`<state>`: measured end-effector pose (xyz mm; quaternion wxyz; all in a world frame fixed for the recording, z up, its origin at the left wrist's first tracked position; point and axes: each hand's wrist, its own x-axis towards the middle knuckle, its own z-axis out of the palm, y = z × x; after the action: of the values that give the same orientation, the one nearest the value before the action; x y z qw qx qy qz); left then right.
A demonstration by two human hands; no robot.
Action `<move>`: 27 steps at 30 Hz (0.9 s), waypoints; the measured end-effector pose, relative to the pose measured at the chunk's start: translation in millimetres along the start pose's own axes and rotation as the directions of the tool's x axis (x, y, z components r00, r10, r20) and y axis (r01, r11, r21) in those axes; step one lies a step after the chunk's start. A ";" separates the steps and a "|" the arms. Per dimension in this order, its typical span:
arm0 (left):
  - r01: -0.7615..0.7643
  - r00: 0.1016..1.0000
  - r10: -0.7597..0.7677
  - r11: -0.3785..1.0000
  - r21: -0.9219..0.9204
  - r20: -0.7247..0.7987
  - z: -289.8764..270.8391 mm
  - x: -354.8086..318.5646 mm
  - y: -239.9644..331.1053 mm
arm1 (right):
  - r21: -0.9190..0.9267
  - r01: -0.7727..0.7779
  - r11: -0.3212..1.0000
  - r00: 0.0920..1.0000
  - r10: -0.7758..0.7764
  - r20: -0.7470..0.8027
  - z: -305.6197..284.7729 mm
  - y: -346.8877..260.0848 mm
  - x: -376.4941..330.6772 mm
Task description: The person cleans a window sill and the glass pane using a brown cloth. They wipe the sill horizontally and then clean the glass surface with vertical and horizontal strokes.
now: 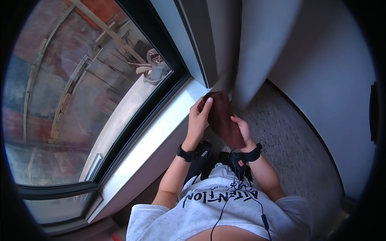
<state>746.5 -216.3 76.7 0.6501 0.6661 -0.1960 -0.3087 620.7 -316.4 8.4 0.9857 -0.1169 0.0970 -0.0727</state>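
Note:
A dark maroon cloth (222,116) hangs folded between my two hands, in front of my body. My left hand (198,118) pinches its upper left edge, with the thumb lying on top of the fabric. Lower down on the right side, my right hand (242,127) grips the cloth, thumb in front and the other fingers hidden behind it. Black straps with small devices sit on both wrists.
To the left runs a white window sill (150,130) below a dark-framed window (148,100). A pale curtain (261,44) hangs ahead, beside a grey window frame post (197,40). Speckled grey floor (281,132) lies to the right, along a white wall (329,80). Black cables (225,205) run down my shirt.

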 end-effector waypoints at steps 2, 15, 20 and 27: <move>-0.065 0.997 0.062 0.997 -0.053 -0.050 -7.0 5.7 4.0 | 0.089 0.048 0.995 0.999 -0.048 0.003 4.4 -5.2 2.7; -0.237 0.969 0.237 0.971 -0.015 0.070 -40.1 12.8 6.0 | 0.199 0.132 -0.971 0.193 0.222 0.956 284.1 -126.6 157.1; -0.204 0.976 0.207 0.978 -0.049 0.062 -50.7 8.6 -15.6 | 0.501 0.117 -0.857 0.217 0.514 0.830 273.4 -151.5 174.4; -0.080 0.996 0.084 0.990 -0.114 0.024 -79.5 -2.3 -27.1 | 0.689 0.201 -0.696 -0.070 0.691 0.719 442.7 -174.6 186.4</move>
<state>794.0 -153.4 47.5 0.6960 0.6152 -0.2148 -0.3018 872.7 -419.5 440.9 0.2772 0.7113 0.3821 0.5208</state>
